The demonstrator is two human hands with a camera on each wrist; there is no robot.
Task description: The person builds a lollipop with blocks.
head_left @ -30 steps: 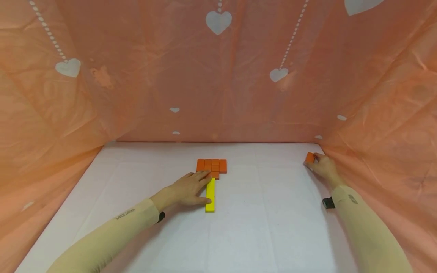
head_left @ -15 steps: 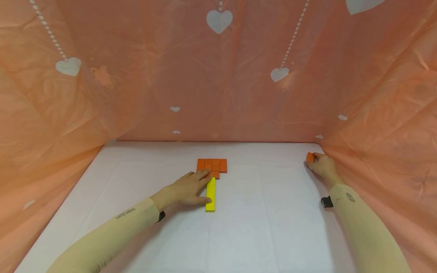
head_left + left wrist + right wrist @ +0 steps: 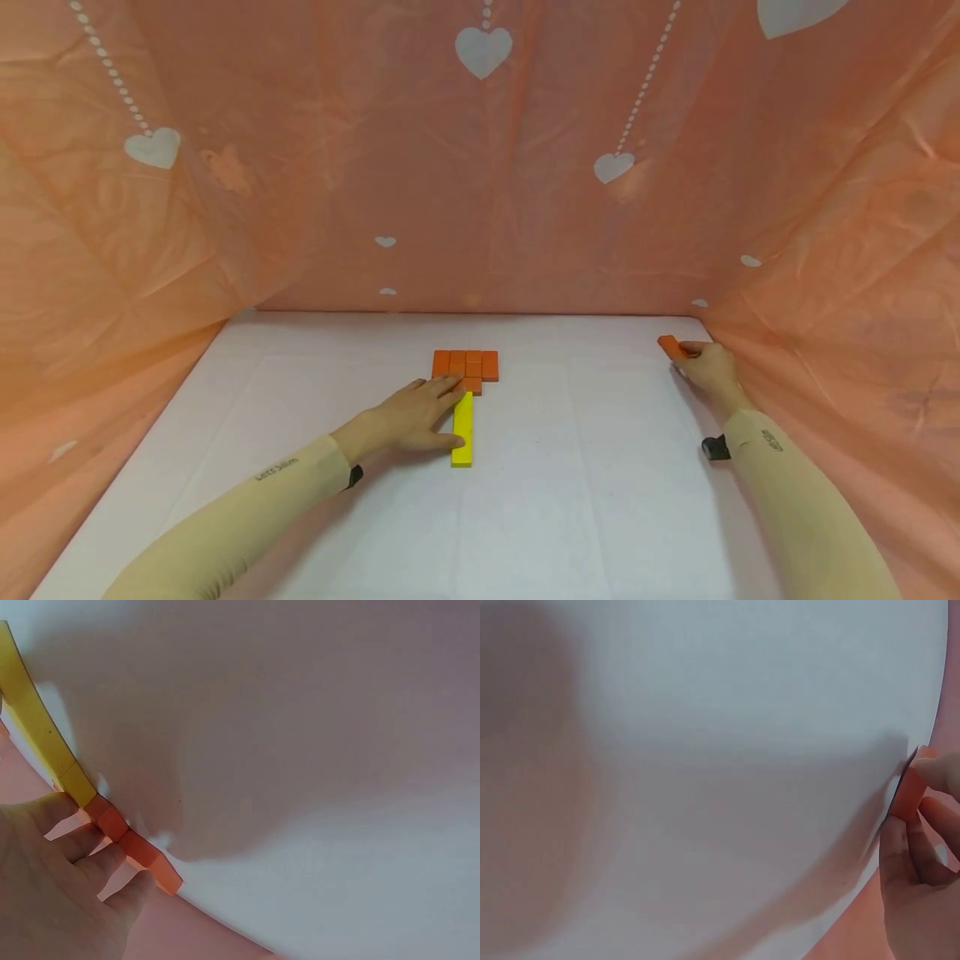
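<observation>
In the head view a flat cluster of small orange blocks [image 3: 490, 366] lies on the white table. A long yellow strip of blocks [image 3: 462, 425] runs from it toward the near side, with a seam showing in the left wrist view. My left hand [image 3: 415, 415] lies with its fingers spread, fingertips on the nearer orange blocks and thumb against the yellow strip. It covers the left lower part of the cluster. Far to the right, my right hand [image 3: 711, 368] pinches a loose orange block [image 3: 670, 347] between thumb and fingers. That block [image 3: 909, 793] stands tilted in the right wrist view.
The white table [image 3: 562, 500] is walled by orange-pink sheeting [image 3: 480, 208] at the back and both sides. Its far right corner lies just beyond my right hand. A dark wrist device [image 3: 716, 447] shows beneath the right sleeve.
The orange block in my right hand has turned and now sticks out farther to the left of the fingers. My left hand and the blocks beneath it stay in place.
</observation>
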